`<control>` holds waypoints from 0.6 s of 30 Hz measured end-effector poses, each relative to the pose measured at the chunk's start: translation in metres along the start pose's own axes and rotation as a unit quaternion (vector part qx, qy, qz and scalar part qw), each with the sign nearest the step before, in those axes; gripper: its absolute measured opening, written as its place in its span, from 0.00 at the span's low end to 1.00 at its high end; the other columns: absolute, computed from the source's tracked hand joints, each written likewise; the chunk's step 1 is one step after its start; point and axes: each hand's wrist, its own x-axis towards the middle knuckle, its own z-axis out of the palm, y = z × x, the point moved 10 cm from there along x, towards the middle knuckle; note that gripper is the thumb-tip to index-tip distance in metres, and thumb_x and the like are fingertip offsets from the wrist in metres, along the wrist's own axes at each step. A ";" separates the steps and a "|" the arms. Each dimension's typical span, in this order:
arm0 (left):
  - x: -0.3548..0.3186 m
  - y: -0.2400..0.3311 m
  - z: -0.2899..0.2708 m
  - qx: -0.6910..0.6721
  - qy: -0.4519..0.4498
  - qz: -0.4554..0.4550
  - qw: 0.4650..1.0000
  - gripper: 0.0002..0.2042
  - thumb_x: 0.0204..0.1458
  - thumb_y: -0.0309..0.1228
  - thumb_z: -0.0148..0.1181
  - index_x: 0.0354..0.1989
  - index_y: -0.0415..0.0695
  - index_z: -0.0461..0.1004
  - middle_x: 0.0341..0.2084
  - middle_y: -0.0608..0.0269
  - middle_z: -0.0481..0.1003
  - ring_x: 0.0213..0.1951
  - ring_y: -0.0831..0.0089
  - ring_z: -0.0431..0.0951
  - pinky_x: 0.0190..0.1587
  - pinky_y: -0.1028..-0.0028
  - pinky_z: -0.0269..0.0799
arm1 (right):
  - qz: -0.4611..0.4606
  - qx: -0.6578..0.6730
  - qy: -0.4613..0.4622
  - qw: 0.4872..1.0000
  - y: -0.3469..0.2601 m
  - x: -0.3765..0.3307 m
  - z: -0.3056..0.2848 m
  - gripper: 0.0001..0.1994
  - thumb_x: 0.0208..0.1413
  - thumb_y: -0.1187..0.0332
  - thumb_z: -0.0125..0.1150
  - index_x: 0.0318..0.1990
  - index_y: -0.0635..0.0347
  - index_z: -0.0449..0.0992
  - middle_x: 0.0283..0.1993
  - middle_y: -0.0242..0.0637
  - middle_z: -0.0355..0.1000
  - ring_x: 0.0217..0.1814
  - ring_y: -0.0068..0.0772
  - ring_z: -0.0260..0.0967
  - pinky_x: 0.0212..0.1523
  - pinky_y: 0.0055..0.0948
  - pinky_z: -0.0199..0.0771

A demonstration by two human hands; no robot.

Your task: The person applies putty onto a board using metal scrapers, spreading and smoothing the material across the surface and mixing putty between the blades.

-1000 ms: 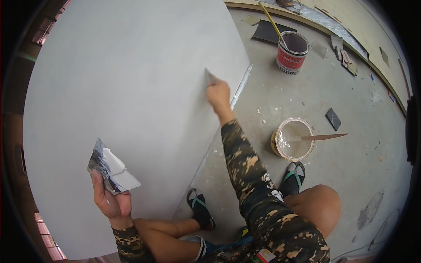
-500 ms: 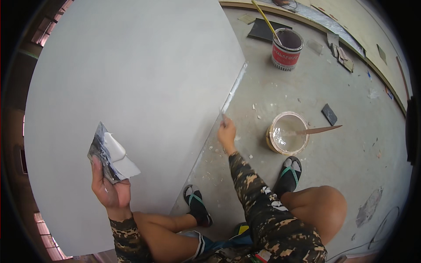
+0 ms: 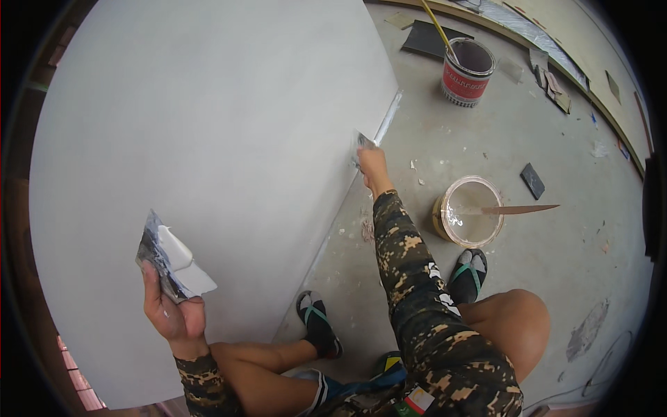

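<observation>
At the white panel (image 3: 208, 125), a putty knife (image 3: 365, 141) is being clamped in the right hand's (image 3: 374, 165) fingers, a scraper (image 3: 154, 249) in the left hand's (image 3: 177, 318), paste (image 3: 175, 251) uppermost, presumably against slipping.

- Large flat white surface (image 3: 208, 104): left of the smooth grey floor (image 3: 556, 271).
- Thin grey metal plate (image 3: 151, 249): on the bare left hand (image 3: 174, 316), thick white paste (image 3: 175, 250) on it.
- Flat grey scraper (image 3: 365, 141): in the bare right hand (image 3: 374, 167), at the surface's right edge.
- Round pale-rimmed pail (image 3: 440, 226): on the floor, right of that hand; flat brown stick (image 3: 524, 209) over its right rim.
- Small dark rectangular block (image 3: 533, 181): right of the pail.
- Round red-banded can (image 3: 464, 85): beyond the pail, thin yellow stick (image 3: 438, 28) in it; flat black sheet (image 3: 420, 40) behind.
</observation>
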 end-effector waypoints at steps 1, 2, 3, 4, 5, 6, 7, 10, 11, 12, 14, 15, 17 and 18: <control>-0.001 0.002 -0.004 0.005 -0.006 0.000 1.000 0.20 0.67 0.37 0.43 0.64 0.41 0.61 0.58 0.60 0.70 0.58 0.69 0.71 0.59 0.66 0.69 | 0.007 -0.002 -0.004 1.000 -0.006 -0.016 0.012 0.14 0.57 0.69 0.56 0.50 0.63 0.74 0.34 0.37 0.71 0.29 0.28 0.65 0.28 0.33 0.64; -0.002 0.007 -0.008 0.012 -0.012 0.001 1.000 0.21 0.67 0.37 0.43 0.65 0.42 0.61 0.59 0.60 0.69 0.59 0.68 0.71 0.60 0.65 0.69 | -0.050 -0.072 -0.023 0.996 -0.028 -0.041 0.033 0.15 0.56 0.71 0.56 0.51 0.63 0.75 0.36 0.41 0.73 0.34 0.32 0.69 0.33 0.32 0.68; -0.002 0.008 -0.011 0.010 -0.009 -0.001 1.000 0.21 0.67 0.37 0.43 0.65 0.42 0.61 0.59 0.60 0.69 0.59 0.68 0.71 0.60 0.65 0.69 | -0.111 -0.142 -0.037 0.983 -0.045 -0.060 0.048 0.16 0.55 0.73 0.55 0.52 0.64 0.75 0.38 0.45 0.75 0.39 0.36 0.73 0.39 0.32 0.72; 0.000 0.006 -0.013 0.006 -0.015 -0.004 1.000 0.21 0.67 0.37 0.42 0.65 0.42 0.60 0.59 0.60 0.69 0.59 0.68 0.70 0.60 0.65 0.68 | -0.209 -0.171 -0.039 0.962 -0.053 -0.076 0.055 0.17 0.54 0.74 0.55 0.53 0.60 0.76 0.43 0.43 0.74 0.42 0.32 0.72 0.37 0.30 0.71; 0.001 0.004 -0.013 0.003 -0.021 -0.007 1.000 0.21 0.67 0.38 0.42 0.65 0.42 0.60 0.59 0.61 0.69 0.59 0.68 0.70 0.60 0.65 0.68 | -0.305 -0.197 -0.043 0.931 -0.057 -0.099 0.064 0.18 0.54 0.75 0.56 0.54 0.56 0.77 0.48 0.41 0.73 0.45 0.28 0.70 0.34 0.28 0.70; 0.003 0.000 -0.010 -0.002 -0.022 -0.011 1.000 0.21 0.67 0.38 0.42 0.65 0.42 0.60 0.59 0.61 0.69 0.59 0.68 0.70 0.60 0.65 0.68 | -0.344 -0.182 -0.062 0.919 -0.051 -0.117 0.070 0.21 0.50 0.78 0.56 0.54 0.56 0.77 0.50 0.41 0.72 0.48 0.33 0.71 0.39 0.30 0.71; 0.004 -0.004 -0.004 -0.008 -0.031 -0.018 0.999 0.21 0.67 0.38 0.42 0.65 0.42 0.60 0.59 0.61 0.69 0.59 0.68 0.70 0.60 0.64 0.68 | -0.382 -0.165 -0.083 0.905 -0.043 -0.139 0.078 0.24 0.46 0.80 0.56 0.54 0.55 0.76 0.52 0.41 0.72 0.50 0.37 0.71 0.44 0.33 0.71; 0.001 0.003 -0.006 -0.005 -0.022 -0.013 1.000 0.21 0.67 0.38 0.41 0.65 0.42 0.60 0.59 0.61 0.69 0.59 0.68 0.70 0.60 0.64 0.68 | -0.441 -0.312 -0.116 0.834 -0.015 -0.227 0.112 0.33 0.35 0.81 0.60 0.57 0.52 0.73 0.56 0.40 0.69 0.60 0.50 0.65 0.59 0.45 0.59; 0.001 0.004 -0.005 -0.008 -0.013 -0.007 1.000 0.21 0.67 0.38 0.41 0.65 0.42 0.61 0.59 0.61 0.69 0.59 0.68 0.70 0.59 0.64 0.68 | -0.453 -0.312 -0.146 0.822 -0.002 -0.246 0.116 0.36 0.33 0.80 0.61 0.59 0.52 0.72 0.56 0.39 0.69 0.62 0.52 0.63 0.62 0.49 0.55; 0.002 0.002 -0.002 -0.011 -0.014 -0.006 1.000 0.21 0.67 0.38 0.41 0.65 0.42 0.61 0.59 0.61 0.69 0.59 0.68 0.70 0.59 0.64 0.68 | -0.475 -0.316 -0.160 0.806 0.011 -0.263 0.114 0.38 0.33 0.79 0.63 0.61 0.52 0.70 0.57 0.39 0.68 0.62 0.52 0.62 0.63 0.57 0.51; 0.001 -0.001 0.003 -0.004 -0.023 -0.019 1.000 0.20 0.68 0.37 0.41 0.64 0.41 0.61 0.58 0.61 0.71 0.58 0.68 0.72 0.56 0.65 0.71 | -0.473 -0.343 -0.203 0.786 0.035 -0.286 0.109 0.37 0.34 0.80 0.63 0.61 0.52 0.69 0.57 0.39 0.68 0.61 0.51 0.63 0.65 0.60 0.47; 0.001 -0.003 0.003 -0.016 -0.013 -0.030 0.999 0.20 0.67 0.37 0.41 0.64 0.41 0.62 0.56 0.59 0.72 0.56 0.68 0.73 0.54 0.65 0.74 | -0.477 -0.342 -0.203 0.784 0.039 -0.290 0.103 0.37 0.34 0.80 0.63 0.61 0.52 0.69 0.57 0.39 0.68 0.61 0.51 0.63 0.65 0.60 0.47; 0.001 -0.010 0.004 -0.032 -0.008 -0.055 0.998 0.20 0.67 0.36 0.41 0.63 0.40 0.62 0.55 0.59 0.73 0.54 0.67 0.75 0.53 0.64 0.75 | -0.397 -0.405 -0.289 0.771 0.065 -0.283 0.098 0.35 0.37 0.82 0.61 0.60 0.54 0.70 0.57 0.41 0.68 0.59 0.52 0.65 0.65 0.59 0.49; 0.000 -0.015 0.001 -0.042 0.004 -0.081 0.996 0.20 0.67 0.35 0.42 0.63 0.39 0.62 0.54 0.58 0.73 0.53 0.67 0.76 0.52 0.64 0.77 | -0.403 -0.401 -0.292 0.769 0.053 -0.284 0.099 0.35 0.37 0.82 0.61 0.60 0.54 0.70 0.57 0.41 0.68 0.59 0.52 0.65 0.65 0.59 0.49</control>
